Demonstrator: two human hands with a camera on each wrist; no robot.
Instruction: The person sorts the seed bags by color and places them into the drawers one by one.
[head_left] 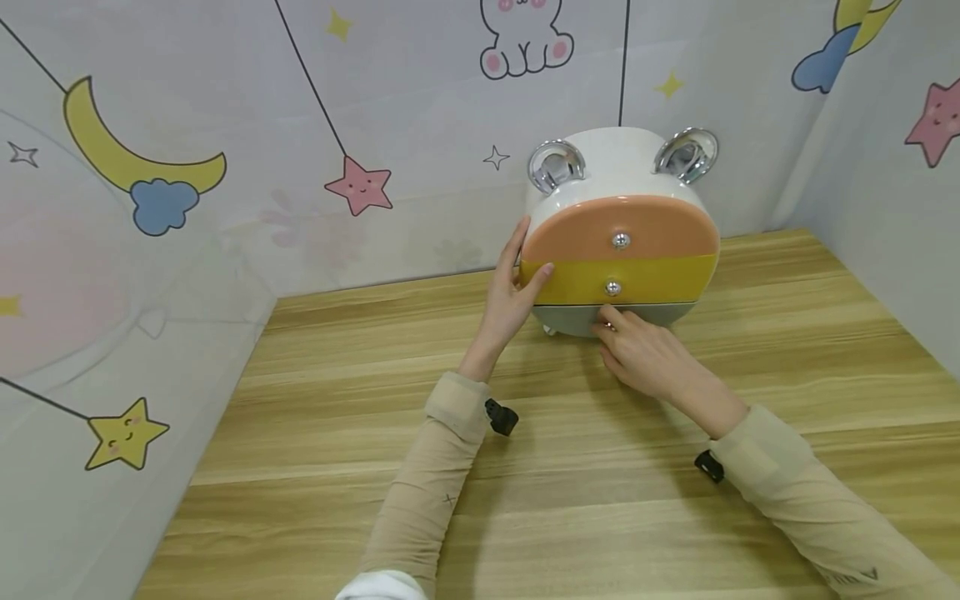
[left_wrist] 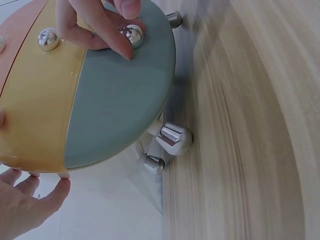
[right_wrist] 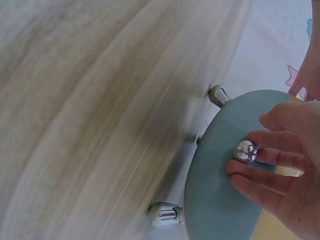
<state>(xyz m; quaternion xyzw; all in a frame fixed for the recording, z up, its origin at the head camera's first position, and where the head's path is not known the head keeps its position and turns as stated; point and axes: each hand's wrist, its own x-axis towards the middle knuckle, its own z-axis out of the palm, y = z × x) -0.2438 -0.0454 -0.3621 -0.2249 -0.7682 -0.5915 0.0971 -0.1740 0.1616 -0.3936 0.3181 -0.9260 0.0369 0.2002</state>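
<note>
A round white cabinet (head_left: 618,154) stands on the table with three front drawers: orange (head_left: 570,229), yellow (head_left: 566,283) and grey-green (head_left: 667,315). Each bears a round silver knob. My left hand (head_left: 506,308) rests against the cabinet's left side, thumb on the yellow front, fingertips along the side. At the bottom drawer, my right hand (head_left: 645,354) has its fingers bent around the silver knob (right_wrist: 245,151); the right wrist view shows fingers on both sides of it and the thumb apart. A thin dark line runs along the top of the grey-green drawer.
Two chrome ear-shaped loops (head_left: 557,165) top the cabinet, and short silver feet (left_wrist: 172,139) hold it above the wood-grain table (head_left: 360,417). Close behind hangs a pale backdrop (head_left: 435,100) with printed stars and moons. Another pale wall (head_left: 900,208) borders the table's right side.
</note>
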